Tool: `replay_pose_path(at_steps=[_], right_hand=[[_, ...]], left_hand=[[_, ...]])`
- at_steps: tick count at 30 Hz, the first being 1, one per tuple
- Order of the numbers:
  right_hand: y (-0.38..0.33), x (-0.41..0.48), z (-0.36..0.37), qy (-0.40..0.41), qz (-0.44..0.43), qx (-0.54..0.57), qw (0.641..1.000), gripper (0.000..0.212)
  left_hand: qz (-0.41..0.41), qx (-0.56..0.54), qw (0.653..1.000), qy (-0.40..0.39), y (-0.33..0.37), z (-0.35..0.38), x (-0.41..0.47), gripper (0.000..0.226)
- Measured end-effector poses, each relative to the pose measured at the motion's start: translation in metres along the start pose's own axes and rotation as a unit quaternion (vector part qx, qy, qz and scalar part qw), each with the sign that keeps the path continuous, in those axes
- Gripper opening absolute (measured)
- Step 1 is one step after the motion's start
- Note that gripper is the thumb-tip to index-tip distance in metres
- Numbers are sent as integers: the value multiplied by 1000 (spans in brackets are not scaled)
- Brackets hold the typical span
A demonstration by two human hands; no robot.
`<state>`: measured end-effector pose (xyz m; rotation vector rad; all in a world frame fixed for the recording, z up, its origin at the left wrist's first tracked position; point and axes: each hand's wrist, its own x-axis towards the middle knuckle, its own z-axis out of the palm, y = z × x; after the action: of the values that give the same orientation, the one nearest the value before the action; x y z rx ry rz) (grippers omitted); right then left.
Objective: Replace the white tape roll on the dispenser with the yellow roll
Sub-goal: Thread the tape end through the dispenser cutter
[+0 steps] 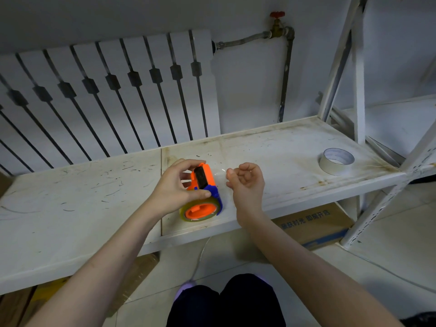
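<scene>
- Left hand (175, 185) curled over the orange-and-blue dispenser (203, 182), fingers arched across its far end, thumb pressed against the blue part near the roll; grip closed firmly on it.
- Left forearm reaching in from lower left, wrist bent slightly inward toward the middle of the shelf.
- Dispenser tilted, its far orange end raised, its near end carrying the yellow roll (201, 210), already seated around the orange hub and facing the camera.
- Roll resting low against the white shelf board (77, 208), near the front edge.
- Right hand (245, 182) just beside the dispenser, on its right and not touching it; palm turned toward the dispenser, fingers loosely curled.
- Thumb and forefinger of that hand drawn close together; a faint clear strip shows between them and the dispenser, but cannot tell whether it is pinched.
- Right forearm rising steeply from lower right, wrist nearly straight.
- White roll (336, 161) lying flat on the same shelf, well apart to the right, near the metal upright (358, 90).
</scene>
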<state>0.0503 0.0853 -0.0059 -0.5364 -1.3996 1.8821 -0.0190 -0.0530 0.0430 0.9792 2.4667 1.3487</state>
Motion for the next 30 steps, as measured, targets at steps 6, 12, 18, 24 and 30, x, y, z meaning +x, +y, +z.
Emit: replay_pose_path(at_steps=[6,12,18,24,30], right_hand=[[7,2,6,-31,83,-24,996,20],[18,-1,10,-58,48,-94,993,17],[21,0,6,-79,33,-175,981,17],[10,-11,-17,-129,-97,-248,955,36],[24,-27,-18,-256,-210,-356,874,68]], left_hand=[[-10,-43,999,3,-6,-4,-2,65],[-3,-41,999,-5,-6,-5,-2,67],[-6,-29,1000,-11,-7,-7,-2,70],[-6,-30,999,-14,-6,-8,-2,68],[-1,-31,1000,-2,-5,-6,-1,65]])
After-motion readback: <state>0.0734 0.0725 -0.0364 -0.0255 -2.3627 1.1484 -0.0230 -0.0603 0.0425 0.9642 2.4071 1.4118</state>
